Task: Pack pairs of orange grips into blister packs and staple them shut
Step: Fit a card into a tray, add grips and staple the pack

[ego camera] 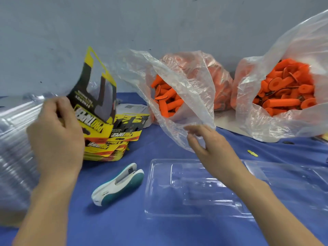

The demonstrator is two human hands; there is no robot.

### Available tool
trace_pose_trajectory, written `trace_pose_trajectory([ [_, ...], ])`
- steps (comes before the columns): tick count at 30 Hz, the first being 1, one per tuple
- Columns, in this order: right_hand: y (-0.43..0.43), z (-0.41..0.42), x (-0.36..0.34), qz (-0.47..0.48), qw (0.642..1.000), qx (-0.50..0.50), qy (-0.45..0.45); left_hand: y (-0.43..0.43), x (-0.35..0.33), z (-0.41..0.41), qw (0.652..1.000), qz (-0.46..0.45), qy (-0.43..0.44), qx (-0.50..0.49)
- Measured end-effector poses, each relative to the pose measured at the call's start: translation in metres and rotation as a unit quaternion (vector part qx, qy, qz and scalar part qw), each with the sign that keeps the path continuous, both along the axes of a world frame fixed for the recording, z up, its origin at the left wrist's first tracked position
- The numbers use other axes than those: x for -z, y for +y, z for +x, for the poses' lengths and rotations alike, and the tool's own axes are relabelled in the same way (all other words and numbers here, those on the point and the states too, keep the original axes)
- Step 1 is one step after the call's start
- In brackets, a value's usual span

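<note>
Tablecloth (159, 150) blue. Wall (159, 23) pale grey-blue. Grips (284, 93) bright orange, some with black ring on flat end. Bags (186, 89) see-through, bit milky. Card (92, 112) yellow and black, big black letters on yellow band. Card pile (113, 144) same yellow and black, plus red-orange stripe. Stapler (118, 184) white with blue-green edge. Blister pack (168, 192) clear. Small scrap (252, 153) yellow.

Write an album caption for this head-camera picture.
The left hand holds a printed card while the right hand reaches toward a bag of orange grips, empty blister pack below.
</note>
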State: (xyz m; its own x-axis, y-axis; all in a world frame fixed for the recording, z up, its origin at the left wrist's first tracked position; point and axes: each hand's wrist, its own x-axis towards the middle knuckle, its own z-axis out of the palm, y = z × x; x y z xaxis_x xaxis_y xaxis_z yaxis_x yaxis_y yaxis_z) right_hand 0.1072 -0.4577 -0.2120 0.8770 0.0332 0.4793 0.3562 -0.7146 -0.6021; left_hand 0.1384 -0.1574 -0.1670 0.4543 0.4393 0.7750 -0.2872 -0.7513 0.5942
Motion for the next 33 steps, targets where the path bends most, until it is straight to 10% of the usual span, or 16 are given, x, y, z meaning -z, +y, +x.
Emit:
trace_pose_trajectory([
  [3, -0.002, -0.003, -0.015, 0.235, 0.969, -0.072, 0.01, -0.013, -0.022, -0.015, 0.949, -0.191, -0.014, 0.25],
  [10, -0.045, -0.01, -0.016, 0.511, 0.851, -0.076, 0.091, -0.07, 0.027, -0.017, 0.846, -0.137, 0.259, 0.445],
  [17, -0.09, -0.033, 0.0, 0.4, 0.908, -0.035, 0.123, -0.088, 0.04, -0.011, 0.807, -0.147, 0.332, 0.466],
  [22, -0.11, -0.044, 0.001, 0.342, 0.932, -0.051, 0.112, -0.1, 0.031, -0.021, 0.859, -0.112, 0.193, 0.46],
  [26, -0.12, -0.051, 0.008, 0.266, 0.959, -0.045, 0.084, -0.096, 0.043, -0.043, 0.897, 0.136, 0.046, 0.417],
  [33, -0.13, -0.055, 0.033, 0.092, 0.99, -0.028, 0.101, -0.08, 0.096, -0.055, 0.824, 0.366, -0.027, 0.432],
])
